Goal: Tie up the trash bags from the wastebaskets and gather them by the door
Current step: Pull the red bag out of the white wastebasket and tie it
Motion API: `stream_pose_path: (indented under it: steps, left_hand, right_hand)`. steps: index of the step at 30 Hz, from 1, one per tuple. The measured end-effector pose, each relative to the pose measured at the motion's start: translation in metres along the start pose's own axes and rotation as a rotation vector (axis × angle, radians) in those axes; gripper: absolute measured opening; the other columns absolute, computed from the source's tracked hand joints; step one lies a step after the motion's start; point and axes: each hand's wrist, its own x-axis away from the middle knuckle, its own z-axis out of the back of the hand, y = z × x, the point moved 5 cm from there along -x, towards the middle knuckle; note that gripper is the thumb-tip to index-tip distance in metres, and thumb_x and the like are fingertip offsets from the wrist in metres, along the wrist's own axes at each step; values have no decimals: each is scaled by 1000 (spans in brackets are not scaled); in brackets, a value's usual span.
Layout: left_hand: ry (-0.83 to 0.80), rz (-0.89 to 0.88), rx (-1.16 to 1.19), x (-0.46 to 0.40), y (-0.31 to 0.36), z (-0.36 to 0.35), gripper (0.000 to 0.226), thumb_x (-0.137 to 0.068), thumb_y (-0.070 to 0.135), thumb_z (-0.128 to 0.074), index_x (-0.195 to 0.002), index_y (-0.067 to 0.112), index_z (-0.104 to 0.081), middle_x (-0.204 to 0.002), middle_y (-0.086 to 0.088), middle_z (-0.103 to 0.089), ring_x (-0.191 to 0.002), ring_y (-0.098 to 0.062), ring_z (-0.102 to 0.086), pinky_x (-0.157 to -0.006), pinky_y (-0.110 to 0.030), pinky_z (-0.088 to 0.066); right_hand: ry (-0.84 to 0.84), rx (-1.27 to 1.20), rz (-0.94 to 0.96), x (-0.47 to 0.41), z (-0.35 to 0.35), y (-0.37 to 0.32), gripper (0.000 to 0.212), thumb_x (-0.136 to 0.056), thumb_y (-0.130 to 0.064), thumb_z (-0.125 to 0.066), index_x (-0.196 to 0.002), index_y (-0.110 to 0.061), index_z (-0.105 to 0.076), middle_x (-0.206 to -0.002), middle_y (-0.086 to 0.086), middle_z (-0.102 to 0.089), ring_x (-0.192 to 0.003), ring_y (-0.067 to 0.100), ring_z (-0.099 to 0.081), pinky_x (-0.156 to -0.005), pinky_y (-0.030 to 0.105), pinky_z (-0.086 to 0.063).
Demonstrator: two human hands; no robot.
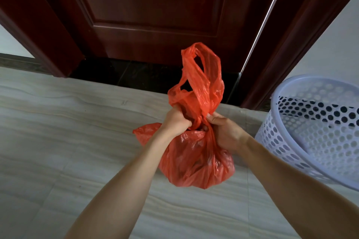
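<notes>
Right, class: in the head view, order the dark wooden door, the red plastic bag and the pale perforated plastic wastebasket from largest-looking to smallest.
1. Dark wooden door
2. Pale perforated plastic wastebasket (cropped, nearer; unsure)
3. Red plastic bag

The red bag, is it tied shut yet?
Not yet. Both hands, left and right, grip the neck of the red bag, and its handles stand loose above them. No finished knot shows.

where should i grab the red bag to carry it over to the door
Grip the red bag at its gathered neck, just above the full belly, coming from above. Both the left hand and right hand already pinch it there; the plastic narrows to a rope, while the loose handles flop upward.
</notes>
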Motion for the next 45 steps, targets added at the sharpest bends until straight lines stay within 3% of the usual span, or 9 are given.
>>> stream_pose_path:
  steps: [4, 9, 15, 22, 29, 32, 35, 42, 45]
  left_hand:
    - [90, 9, 165, 6, -8, 3, 23, -75, 5, -67, -95, 12, -58, -80, 0, -62, -90, -27, -64, -77, -30, -46]
    - [45, -130, 195, 25, -14, 2, 17, -87, 14, -61, -100, 6, -69, -91, -2, -68, -82, -5, -60, -73, -12, -44]
    - [452, 166, 629, 13, -32, 18, 10, -82, -2, -62, -78, 7, -57, -55, -8, -51, -34, 2, -47, -44, -10, -39]
    - [187, -35, 370, 16, -3, 7, 16, -74, -7, -64, -71, 9, -65, -60, 0, -61, -43, 4, -53, -48, -10, -42]
    - [10, -113, 336, 26, -3, 7, 14, -80, 3, -66, -77, 15, -62, -75, 2, -69, -68, -3, -66, -71, -18, -50]
    - [-4, -205, 111, 33, -3, 8, 21, -78, 3, -65, -93, 16, -59, -90, 5, -66, -85, -8, -63, -78, -18, -46]
    - [68, -330, -42, 43, -1, 9, 29, -77, 0, -63, -95, 17, -48, -91, 3, -59, -86, -15, -59, -73, -17, -40]
    - [259, -652, -251, 57, -4, 16, 21, -67, -3, -47, -72, 17, -41, -91, 3, -46, -78, -13, -50, -63, -37, -44]
    - [308, -680, -238, 55, -9, 18, 30, -64, -6, -41, -70, 23, -33, -89, 8, -37, -78, -15, -47, -62, -34, -42]
  right_hand:
    - [269, -176, -11, -14, 10, 8, 21, -94, -12, -42, -82, -7, -58, -64, 5, -57, -60, 17, -51, -66, 29, -48]
    - [435, -441, 83, -17, 14, 8, 31, -98, -16, -37, -72, -10, -53, -40, -1, -55, -39, 11, -57, -61, 29, -47]
    - [326, -226, 52, -19, 12, 10, 18, -94, -8, -41, -93, -8, -58, -77, 3, -54, -48, 9, -50, -56, 23, -49]
    - [130, 59, 44, -15, -9, 6, 20, -93, -4, -42, -91, -4, -62, -76, 8, -62, -66, 18, -55, -65, 27, -45]
    - [466, -136, 34, -25, -11, 11, 15, -88, -3, -50, -78, -8, -61, -68, 11, -53, -54, 18, -47, -56, 29, -44]
    - [678, 103, 200, -22, -13, 0, 22, -83, 5, -49, -84, -16, -57, -66, 4, -53, -51, 14, -49, -51, 27, -41]
    - [725, 699, 303, -13, -17, -10, 35, -84, -2, -45, -112, -22, -52, -80, -2, -57, -73, 16, -55, -67, 26, -41]
    - [405, 1239, 289, -9, -32, -4, 40, -86, -3, -39, -111, -18, -65, -112, 5, -69, -106, 21, -61, -90, 26, -44]
    - [214, 1234, 192, -7, -36, -4, 31, -87, -5, -39, -93, -18, -67, -92, 0, -68, -84, 13, -59, -82, 28, -44]
